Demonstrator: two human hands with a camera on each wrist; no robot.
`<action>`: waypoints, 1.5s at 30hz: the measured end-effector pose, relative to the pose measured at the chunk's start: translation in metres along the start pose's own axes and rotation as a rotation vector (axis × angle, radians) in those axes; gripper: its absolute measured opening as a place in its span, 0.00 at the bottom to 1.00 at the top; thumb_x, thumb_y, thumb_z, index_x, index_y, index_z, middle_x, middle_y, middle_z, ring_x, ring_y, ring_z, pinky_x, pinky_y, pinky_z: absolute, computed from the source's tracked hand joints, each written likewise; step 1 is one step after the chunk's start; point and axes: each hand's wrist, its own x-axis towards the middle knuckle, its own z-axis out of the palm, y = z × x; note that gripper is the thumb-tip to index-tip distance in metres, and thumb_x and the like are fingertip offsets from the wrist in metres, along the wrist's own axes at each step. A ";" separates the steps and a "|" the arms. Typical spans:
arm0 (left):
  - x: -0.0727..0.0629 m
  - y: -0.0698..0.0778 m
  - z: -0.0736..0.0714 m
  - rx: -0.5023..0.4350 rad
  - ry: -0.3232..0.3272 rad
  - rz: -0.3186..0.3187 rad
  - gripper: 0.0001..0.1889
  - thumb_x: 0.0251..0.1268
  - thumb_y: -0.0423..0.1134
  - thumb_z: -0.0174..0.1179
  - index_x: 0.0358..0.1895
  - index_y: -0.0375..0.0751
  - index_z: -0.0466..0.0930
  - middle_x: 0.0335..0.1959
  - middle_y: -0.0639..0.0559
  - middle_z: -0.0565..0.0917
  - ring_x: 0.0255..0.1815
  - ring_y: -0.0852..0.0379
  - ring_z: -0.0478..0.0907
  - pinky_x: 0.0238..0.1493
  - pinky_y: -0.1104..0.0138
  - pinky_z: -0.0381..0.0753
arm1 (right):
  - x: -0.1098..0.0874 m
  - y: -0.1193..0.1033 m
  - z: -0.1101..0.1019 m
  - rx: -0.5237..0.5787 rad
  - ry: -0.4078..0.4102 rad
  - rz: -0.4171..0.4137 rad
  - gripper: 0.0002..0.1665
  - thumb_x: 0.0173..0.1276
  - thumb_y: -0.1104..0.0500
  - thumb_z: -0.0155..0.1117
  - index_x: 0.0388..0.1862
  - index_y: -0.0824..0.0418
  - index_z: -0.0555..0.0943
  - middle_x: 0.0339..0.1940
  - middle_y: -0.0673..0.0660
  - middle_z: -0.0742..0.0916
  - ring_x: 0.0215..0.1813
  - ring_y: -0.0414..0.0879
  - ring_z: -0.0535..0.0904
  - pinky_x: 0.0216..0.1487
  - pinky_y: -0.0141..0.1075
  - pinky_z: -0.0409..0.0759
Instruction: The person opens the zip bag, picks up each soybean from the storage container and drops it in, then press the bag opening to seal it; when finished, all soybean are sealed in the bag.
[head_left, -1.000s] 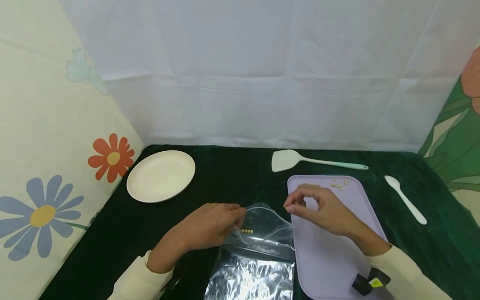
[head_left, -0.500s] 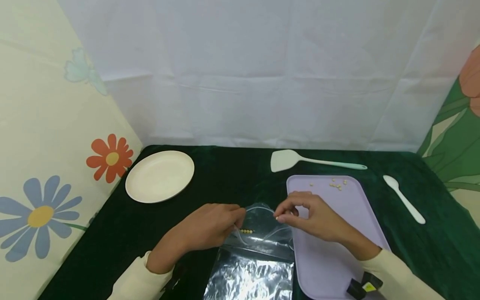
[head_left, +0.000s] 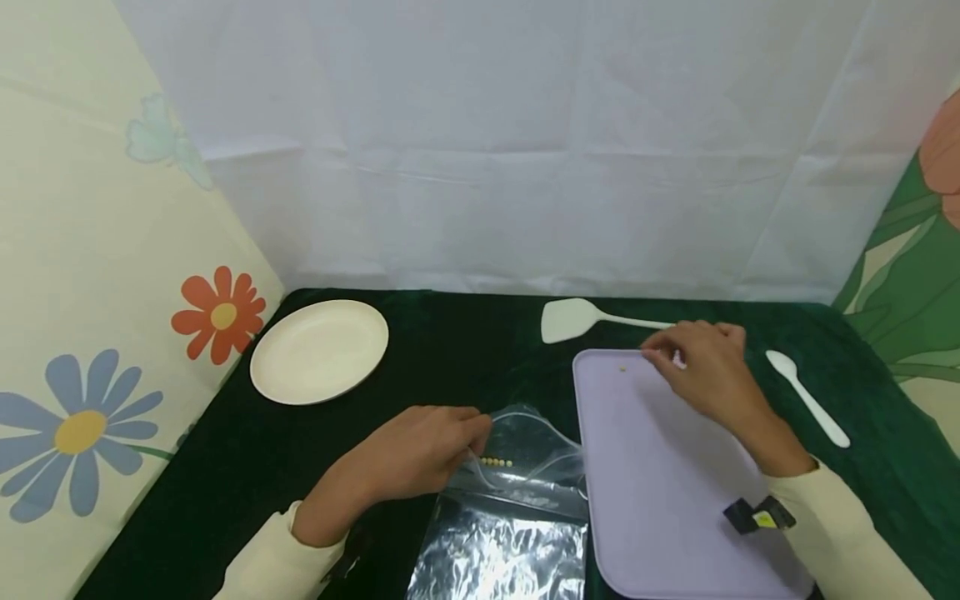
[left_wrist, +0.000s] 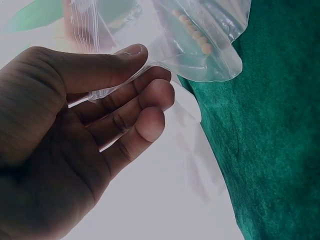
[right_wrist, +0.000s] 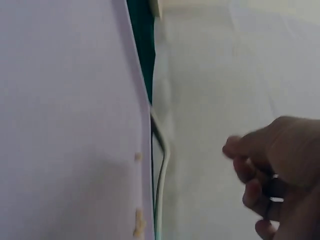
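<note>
In the head view my left hand [head_left: 431,450] pinches the mouth edge of a clear zip bag [head_left: 498,550]; thumb and fingers grip the plastic [left_wrist: 127,80] in the left wrist view. A short row of small round pale-yellow bean-like pieces [left_wrist: 196,35] shows inside the bag. My right hand [head_left: 701,371] hovers over the far end of a lilac tray [head_left: 660,500], fingers loosely bent, with nothing visible between them. Several such bean-like pieces [right_wrist: 139,222] lie near the tray's far edge, mostly hidden by that hand in the head view.
Behind the tray lies a white spatula [head_left: 570,321], its handle partly covered by my right hand. A white spoon [head_left: 810,400] is to the right of the tray. An oval cream plate [head_left: 321,353] sits at the back left of the dark green cloth [head_left: 450,350].
My right hand has left the bag's mouth, where it pinched a small piece, and moved right and away to the tray's far end. My left hand keeps its grip on the bag.
</note>
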 end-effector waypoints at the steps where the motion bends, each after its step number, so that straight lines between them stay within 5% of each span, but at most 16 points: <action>1: 0.000 0.000 0.000 0.000 0.000 0.002 0.11 0.64 0.28 0.66 0.38 0.51 0.76 0.34 0.60 0.78 0.24 0.67 0.69 0.25 0.73 0.72 | -0.001 0.008 -0.002 -0.041 -0.016 0.041 0.02 0.65 0.58 0.72 0.36 0.56 0.89 0.25 0.46 0.83 0.33 0.46 0.74 0.48 0.58 0.56; 10: -0.001 0.001 0.002 -0.003 -0.006 -0.005 0.12 0.63 0.27 0.66 0.38 0.51 0.77 0.33 0.60 0.78 0.24 0.67 0.69 0.26 0.73 0.72 | -0.009 0.049 0.004 -0.106 -0.195 0.253 0.09 0.66 0.57 0.71 0.35 0.63 0.89 0.25 0.53 0.84 0.32 0.50 0.77 0.46 0.61 0.56; 20: 0.000 0.000 0.000 0.013 -0.002 0.001 0.13 0.62 0.27 0.66 0.38 0.52 0.76 0.33 0.61 0.78 0.24 0.67 0.69 0.25 0.73 0.72 | -0.012 0.054 0.009 -0.139 -0.194 0.283 0.07 0.62 0.59 0.73 0.33 0.63 0.87 0.29 0.57 0.87 0.37 0.55 0.81 0.49 0.64 0.56; 35: 0.000 0.002 0.000 0.012 -0.005 0.011 0.10 0.65 0.29 0.65 0.38 0.50 0.77 0.33 0.60 0.78 0.24 0.68 0.68 0.26 0.73 0.72 | -0.009 0.058 0.008 -0.139 -0.299 0.382 0.12 0.66 0.55 0.70 0.30 0.63 0.86 0.23 0.54 0.84 0.31 0.57 0.78 0.47 0.65 0.57; 41: 0.001 0.001 -0.001 -0.010 -0.029 -0.012 0.11 0.65 0.28 0.64 0.40 0.50 0.77 0.35 0.60 0.79 0.25 0.67 0.70 0.27 0.72 0.73 | -0.009 0.056 0.006 -0.101 -0.271 0.279 0.11 0.68 0.56 0.68 0.35 0.64 0.87 0.27 0.54 0.87 0.34 0.54 0.79 0.45 0.58 0.61; 45: 0.002 0.000 -0.001 -0.014 -0.038 -0.020 0.11 0.64 0.27 0.64 0.40 0.50 0.77 0.36 0.59 0.80 0.26 0.66 0.70 0.28 0.72 0.73 | -0.005 0.037 0.006 0.115 -0.214 0.128 0.10 0.70 0.52 0.69 0.38 0.58 0.88 0.29 0.48 0.86 0.34 0.45 0.78 0.38 0.42 0.71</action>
